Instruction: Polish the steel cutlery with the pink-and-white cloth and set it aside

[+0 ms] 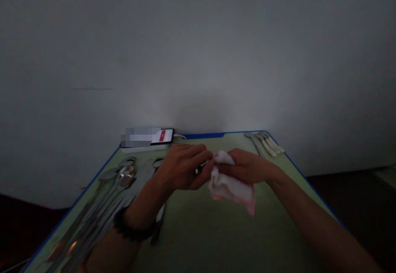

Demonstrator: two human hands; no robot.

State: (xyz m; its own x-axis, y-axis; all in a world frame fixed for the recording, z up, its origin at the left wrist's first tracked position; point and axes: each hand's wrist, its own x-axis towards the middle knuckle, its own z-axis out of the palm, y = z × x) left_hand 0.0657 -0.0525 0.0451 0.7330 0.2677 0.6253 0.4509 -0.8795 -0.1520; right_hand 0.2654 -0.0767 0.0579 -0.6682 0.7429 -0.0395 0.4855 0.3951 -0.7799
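Note:
Over the middle of the table, my left hand [185, 167] is closed around a shiny metal utensil [201, 167]. Only a short piece of that utensil shows, so its kind is hidden by the fingers. My right hand [247, 165] is closed on a white cloth with a pink edge [232, 188], pressed together against the fingertips of my left hand. The cloth's loose end hangs down below the right hand. A black beaded bracelet [133, 227] circles my left wrist.
Several metal spoons and ladles [125, 176] lie along the table's left side. Under my left forearm is a dark-handled utensil [158, 227]. A phone [162, 136] rests at the back left, against the wall. Several white-handled utensils [269, 145] lie at the back right.

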